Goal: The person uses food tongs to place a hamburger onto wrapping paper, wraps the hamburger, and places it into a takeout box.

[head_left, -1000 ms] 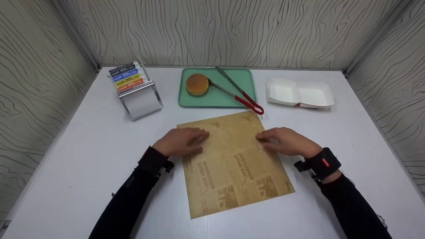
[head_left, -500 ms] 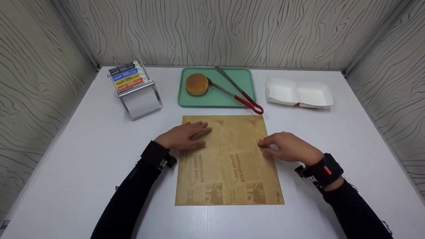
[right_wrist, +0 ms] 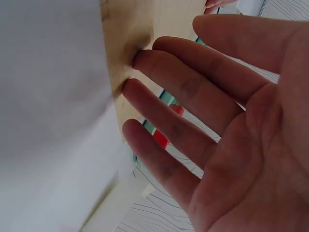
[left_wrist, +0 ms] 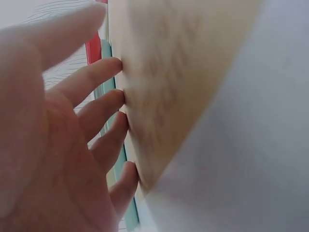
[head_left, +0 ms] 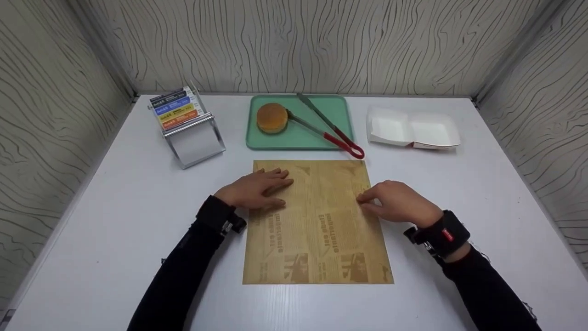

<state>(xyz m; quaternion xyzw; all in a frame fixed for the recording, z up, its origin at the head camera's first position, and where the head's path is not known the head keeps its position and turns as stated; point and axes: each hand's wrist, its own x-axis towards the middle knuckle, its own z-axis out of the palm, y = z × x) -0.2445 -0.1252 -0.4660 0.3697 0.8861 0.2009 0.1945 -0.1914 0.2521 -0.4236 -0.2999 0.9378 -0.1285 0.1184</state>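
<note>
Brown printed paper [head_left: 303, 220], flat on the table [head_left: 115, 207] under both hands.
The left hand [head_left: 255, 189] rests on it, grip wide, fingers spread; the right hand [head_left: 395, 200] touches down near the right edge, grip relaxed, nothing pinched. Light, even fingertip pressure would, I judge, best square it without creasing. Sleeves [head_left: 167, 276] are cut off below; paper beneath the hands is hidden. On the tray [head_left: 298, 141] beyond, whether tongs [head_left: 336, 140] touch the bun [head_left: 272, 118] is unclear.
</note>
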